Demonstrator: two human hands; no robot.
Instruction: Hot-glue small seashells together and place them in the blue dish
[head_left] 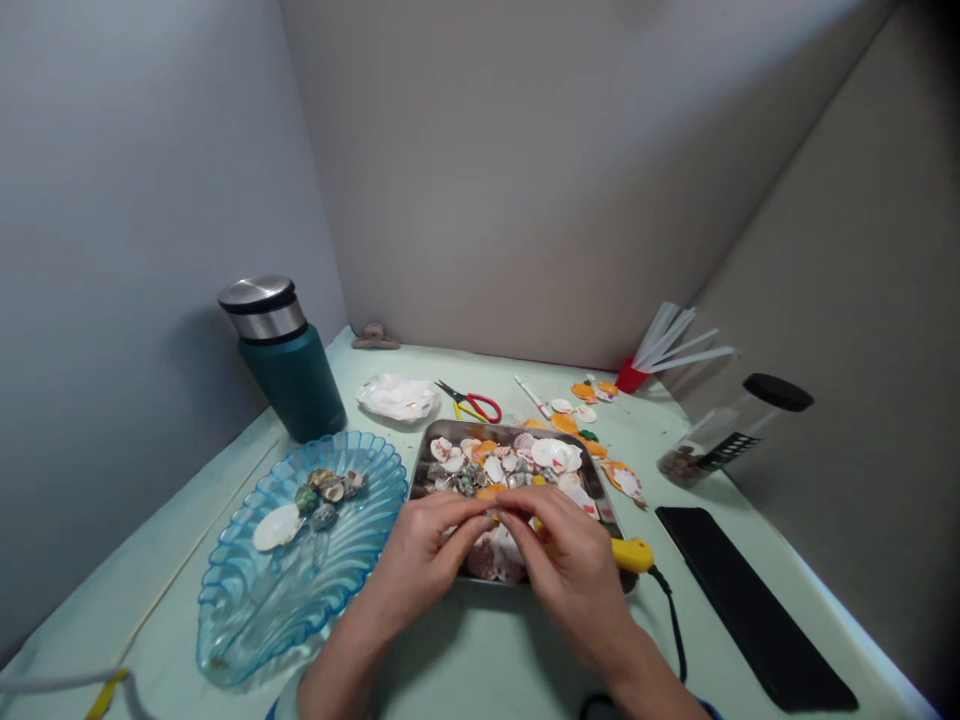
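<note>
Above the front part of a metal tray [611, 500] filled with shells, my two hands meet fingertip to fingertip. My left hand [427, 540] is pinched closed, thumb against forefinger. My right hand [566, 545] is pinched too, its tips touching or nearly touching the left ones. Whatever lies between the fingertips is too small or hidden to name. Orange shell [491, 491] shows just behind the fingers. A yellow hot glue gun [634, 555] rests across the tray's right side, partly covered by my right hand, its black cord running down. Larger shells [496, 555] lie below the fingertips.
At left, a blue scalloped glass dish [247, 600] holds several shells, with a green flask [292, 375] behind. Red-handled pliers [472, 403] and a white crumpled packet [397, 397] lie behind the tray. Rightward are a red cup [632, 376] of sticks, a jar [724, 440] and a black slab [750, 605].
</note>
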